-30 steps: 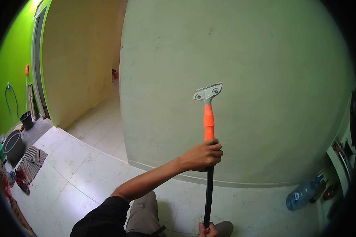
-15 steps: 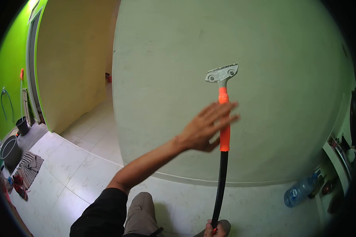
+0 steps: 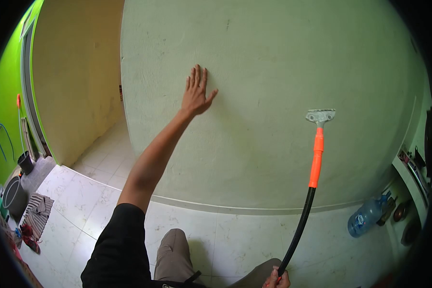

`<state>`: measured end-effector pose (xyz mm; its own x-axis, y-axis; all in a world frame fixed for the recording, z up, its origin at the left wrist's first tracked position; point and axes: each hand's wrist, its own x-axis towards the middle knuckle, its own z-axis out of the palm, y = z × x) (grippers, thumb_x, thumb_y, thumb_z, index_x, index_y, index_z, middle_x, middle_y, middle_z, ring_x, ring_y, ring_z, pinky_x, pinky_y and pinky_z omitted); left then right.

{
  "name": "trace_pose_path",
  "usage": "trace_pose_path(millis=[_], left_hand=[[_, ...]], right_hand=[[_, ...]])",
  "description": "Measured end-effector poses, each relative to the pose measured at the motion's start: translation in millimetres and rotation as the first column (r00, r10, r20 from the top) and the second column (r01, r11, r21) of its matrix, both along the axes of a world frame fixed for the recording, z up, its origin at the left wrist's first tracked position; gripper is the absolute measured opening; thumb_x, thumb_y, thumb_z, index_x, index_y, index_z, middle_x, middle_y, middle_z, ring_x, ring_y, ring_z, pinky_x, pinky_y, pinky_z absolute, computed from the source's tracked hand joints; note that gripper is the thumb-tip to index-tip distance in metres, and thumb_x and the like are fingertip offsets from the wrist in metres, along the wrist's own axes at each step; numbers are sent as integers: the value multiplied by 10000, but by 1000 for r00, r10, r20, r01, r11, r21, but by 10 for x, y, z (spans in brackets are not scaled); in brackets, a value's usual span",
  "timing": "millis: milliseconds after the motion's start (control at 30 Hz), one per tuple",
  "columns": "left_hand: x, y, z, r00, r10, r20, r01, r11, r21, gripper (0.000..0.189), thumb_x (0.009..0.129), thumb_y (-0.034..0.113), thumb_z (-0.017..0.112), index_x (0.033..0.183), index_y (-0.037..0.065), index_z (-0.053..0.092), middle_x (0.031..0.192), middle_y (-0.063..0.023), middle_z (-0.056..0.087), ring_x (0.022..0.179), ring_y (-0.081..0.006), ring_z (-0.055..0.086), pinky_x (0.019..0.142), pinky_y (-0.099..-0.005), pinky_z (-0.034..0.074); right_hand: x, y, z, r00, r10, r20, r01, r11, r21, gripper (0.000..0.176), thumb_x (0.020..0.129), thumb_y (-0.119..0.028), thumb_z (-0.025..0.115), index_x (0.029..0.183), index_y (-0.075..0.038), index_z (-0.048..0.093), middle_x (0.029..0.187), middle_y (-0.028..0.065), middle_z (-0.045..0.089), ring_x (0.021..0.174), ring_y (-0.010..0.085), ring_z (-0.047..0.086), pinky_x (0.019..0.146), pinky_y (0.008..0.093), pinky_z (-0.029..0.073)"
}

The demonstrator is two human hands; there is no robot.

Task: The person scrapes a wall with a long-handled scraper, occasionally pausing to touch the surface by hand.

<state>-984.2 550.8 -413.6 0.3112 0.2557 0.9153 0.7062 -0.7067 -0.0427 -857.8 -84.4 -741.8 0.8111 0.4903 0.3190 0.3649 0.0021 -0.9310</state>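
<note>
My left hand [image 3: 195, 96] is stretched out with its fingers straight and the thumb apart, lying flat against the pale green wall [image 3: 273, 57]. Low in the view, my right hand [image 3: 277, 278] is wrapped round the lower end of a long-handled scraper [image 3: 316, 163]. This scraper has a black shaft, an orange sleeve and a grey-white metal head with two screws. It stands upright, leaning slightly right, and its head overlaps the wall in this view. Faint marks and scuffs show on the wall near my left hand.
A blue water bottle [image 3: 365, 218] lies on the tiled floor [image 3: 245, 240] at the right, beside a shelf [image 3: 403, 168] with things on it. To the left are a grey tub [image 3: 14, 197], a black bucket [image 3: 25, 163] and a striped mat [image 3: 37, 211]. A passage opens left of the wall.
My left hand has moved from in front of the scraper's orange sleeve up and left onto the wall. The scraper, held in my right hand, has shifted right and its head sits lower.
</note>
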Motion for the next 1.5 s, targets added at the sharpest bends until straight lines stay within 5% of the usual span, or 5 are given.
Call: trace_pose_path(millis=[233, 1067, 1167, 1233, 1500], left_hand=[[66, -166, -703, 991, 69, -114, -69, 998, 1, 894, 1069, 624, 354, 1678, 95, -32, 1750, -162, -78, 1615, -323, -88, 1313, -500, -6], [-728, -500, -2472, 850, 86, -519, -237, 943, -232, 887, 1012, 480, 603, 1690, 201, 101, 1764, -83, 39, 1623, -300, 40, 1316, -496, 142], [-997, -711, -2890, 713, -94, -694, -346, 814, -466, 624, 934, 439, 733, 1437, 90, 613, 1700, -155, 286, 1396, -385, 527, 1135, -484, 470], [-1111, -1057, -3057, 863, -169, -476, -341, 499, -797, 342, 898, 389, 771, 1088, 105, 798, 1016, -130, 796, 903, -304, 769, 812, -425, 610], [-1008, -2965, -3745, 867, -226, 445, 499, 348, -794, 248, 939, 213, 740, 1134, 59, 746, 1084, -91, 792, 888, -294, 770, 781, -353, 621]], right_hand=[[-181, 98, 480, 944, 35, -329, -20, 999, 51, 236, 1075, -230, 605, 1188, -39, 686, 535, -53, 452, 382, 41, 381, 360, 234, 283], [-229, 72, 629, 961, 96, -258, -96, 995, 11, 269, 1109, -216, 494, 1146, 14, 628, 605, -8, 399, 386, 54, 344, 337, 242, 297], [-197, 16, 626, 955, 119, -270, -121, 993, 10, 234, 1086, -178, 524, 1144, 25, 624, 592, -7, 420, 415, 49, 372, 346, 242, 316], [-190, -42, 610, 951, 125, -284, -133, 991, -10, 240, 1087, -182, 524, 1141, 28, 629, 591, -5, 424, 418, 51, 382, 347, 243, 322], [-185, 120, 488, 935, 152, -322, -184, 980, -72, 285, 1090, -216, 538, 1143, 41, 649, 619, -8, 449, 439, 55, 416, 355, 241, 339]])
